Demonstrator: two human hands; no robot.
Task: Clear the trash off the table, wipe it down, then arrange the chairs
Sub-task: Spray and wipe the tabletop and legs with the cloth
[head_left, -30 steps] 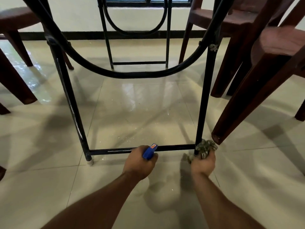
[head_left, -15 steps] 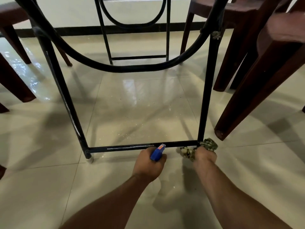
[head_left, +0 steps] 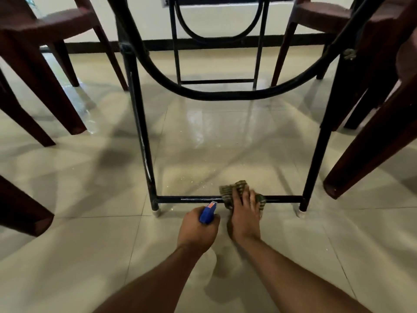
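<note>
I am low down, looking under the table at its black metal frame (head_left: 140, 123). My right hand (head_left: 244, 219) presses a green patterned cloth (head_left: 233, 191) over the frame's bottom crossbar (head_left: 191, 199), fingers wrapped on the cloth. My left hand (head_left: 197, 231) grips a blue spray bottle (head_left: 207, 214) just left of it, nozzle near the bar. Dark brown plastic chairs stand on both sides: one chair (head_left: 52, 71) to the left, another chair (head_left: 370, 141) to the right.
Shiny beige floor tiles (head_left: 90, 256) spread all around, with small crumbs (head_left: 191, 179) scattered under the table. A chair leg (head_left: 24, 213) juts in at the near left. A white wall with a dark skirting (head_left: 225, 40) lies behind the far table legs.
My right hand slid the cloth left along the crossbar, from the right table leg toward the middle. The left hand with the spray bottle stays close beside it.
</note>
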